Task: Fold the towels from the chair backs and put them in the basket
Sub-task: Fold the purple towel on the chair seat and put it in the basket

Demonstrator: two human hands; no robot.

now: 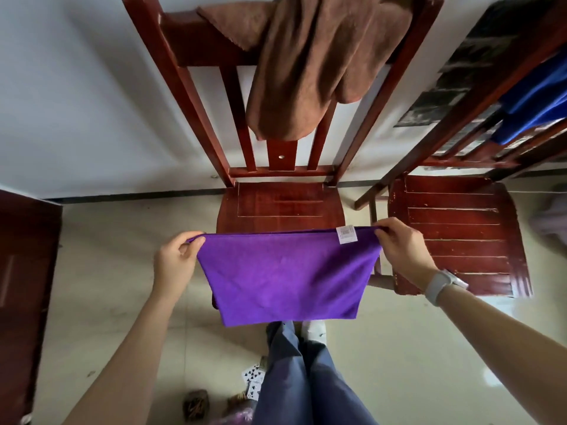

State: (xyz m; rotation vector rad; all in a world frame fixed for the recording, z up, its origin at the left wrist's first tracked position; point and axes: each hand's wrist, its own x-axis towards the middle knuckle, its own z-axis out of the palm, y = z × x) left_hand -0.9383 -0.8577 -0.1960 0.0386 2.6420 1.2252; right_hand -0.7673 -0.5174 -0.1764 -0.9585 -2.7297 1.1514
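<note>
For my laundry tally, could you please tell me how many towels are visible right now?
3: a purple microfibre towel held up by both hands, a brown fluffy towel draped over the middle chair's back, and a blue towel on the right chair's back. Others may be out of view.

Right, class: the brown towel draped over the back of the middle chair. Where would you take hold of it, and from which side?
Grip the brown towel where it bunches over the chair's top rail, coming from above and lifting up. It hangs folded across the rail, its long end dangling in front of the slats, so pulling that end would likely drag it. Both hands now pinch the purple towel.
</note>
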